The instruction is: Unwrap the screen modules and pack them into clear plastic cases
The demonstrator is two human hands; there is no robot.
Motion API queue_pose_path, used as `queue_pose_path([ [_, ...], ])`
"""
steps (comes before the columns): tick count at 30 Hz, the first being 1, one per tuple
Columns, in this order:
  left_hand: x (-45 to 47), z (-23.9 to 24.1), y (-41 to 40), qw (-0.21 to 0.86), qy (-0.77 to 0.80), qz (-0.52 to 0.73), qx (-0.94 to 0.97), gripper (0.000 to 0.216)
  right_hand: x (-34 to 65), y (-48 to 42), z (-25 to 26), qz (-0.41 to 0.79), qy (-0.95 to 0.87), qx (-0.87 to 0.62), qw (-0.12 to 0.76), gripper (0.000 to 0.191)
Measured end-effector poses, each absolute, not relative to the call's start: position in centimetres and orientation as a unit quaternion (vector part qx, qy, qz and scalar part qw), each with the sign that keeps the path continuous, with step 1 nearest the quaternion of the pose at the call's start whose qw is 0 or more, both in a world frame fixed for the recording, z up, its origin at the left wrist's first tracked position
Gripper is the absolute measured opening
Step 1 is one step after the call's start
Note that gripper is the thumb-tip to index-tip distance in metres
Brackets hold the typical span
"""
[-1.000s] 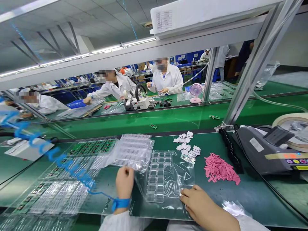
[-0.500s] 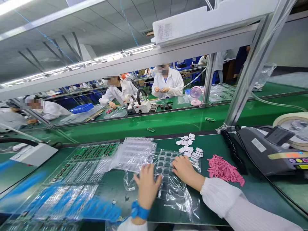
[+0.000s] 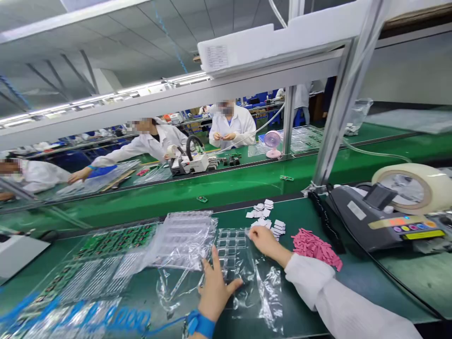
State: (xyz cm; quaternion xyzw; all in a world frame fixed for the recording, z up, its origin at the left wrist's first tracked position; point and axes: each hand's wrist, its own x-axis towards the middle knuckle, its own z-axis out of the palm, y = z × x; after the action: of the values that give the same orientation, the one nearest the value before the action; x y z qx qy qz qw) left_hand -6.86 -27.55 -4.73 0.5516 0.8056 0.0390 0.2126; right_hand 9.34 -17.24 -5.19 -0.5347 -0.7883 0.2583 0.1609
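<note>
My left hand [image 3: 215, 288], with a blue wrist strap, lies flat with fingers spread on a clear compartment tray [image 3: 231, 247] wrapped in a crumpled plastic bag [image 3: 266, 292]. My right hand [image 3: 263, 239], in a white sleeve, reaches to the tray's far right corner with fingers curled, beside a small heap of white pads [image 3: 266, 217]. What its fingertips hold, if anything, is hidden. A pile of pink strips [image 3: 312, 246] lies just right of that hand.
Bagged clear trays [image 3: 183, 238] and trays of green circuit boards [image 3: 113, 242] lie at left. A tape dispenser machine [image 3: 381, 219] with a large tape roll [image 3: 413, 186] stands at right. A green conveyor [image 3: 229, 186] runs behind; white-coated people work beyond it.
My right hand has moved farther away to the tray's far corner by the white pads. My left hand has flattened on the tray. The view has shifted right.
</note>
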Motion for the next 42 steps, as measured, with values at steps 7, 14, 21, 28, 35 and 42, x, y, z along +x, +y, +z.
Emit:
queue_pose_path([
  [7, -2.6, -3.1, -28.4, 0.298, 0.679, 0.29, 0.604, 0.066, 16.3, -24.0, -1.0, 0.309, -0.733, -0.51, 0.328, 0.01],
  [14, 7.9, -2.4, -28.8, 0.608, 0.507, 0.407, 0.455, 0.044, 22.7, -30.5, -2.0, 0.312, -0.719, -0.516, 0.344, 0.014],
  [21, 12.0, -3.0, -28.1, 0.713, 0.459, 0.351, 0.396, 0.05, 33.0, -24.8, -7.4, 0.214, -0.648, -0.691, 0.24, 0.026],
  [28, 14.8, -2.4, -28.6, 0.825, 0.448, 0.251, 0.235, 0.041, 34.6, -23.1, -9.5, 0.2, -0.687, -0.675, 0.182, 0.026],
  [35, 17.7, -1.4, -27.2, 0.839, 0.459, 0.25, 0.154, 0.029, 34.5, -25.5, -9.5, 0.18, -0.69, -0.631, 0.305, 0.024],
  [42, 22.8, 0.8, -26.5, 0.87, 0.403, 0.248, 0.139, 0.026, 37.4, -29.9, -10.3, 0.184, -0.561, -0.618, 0.519, 0.02],
])
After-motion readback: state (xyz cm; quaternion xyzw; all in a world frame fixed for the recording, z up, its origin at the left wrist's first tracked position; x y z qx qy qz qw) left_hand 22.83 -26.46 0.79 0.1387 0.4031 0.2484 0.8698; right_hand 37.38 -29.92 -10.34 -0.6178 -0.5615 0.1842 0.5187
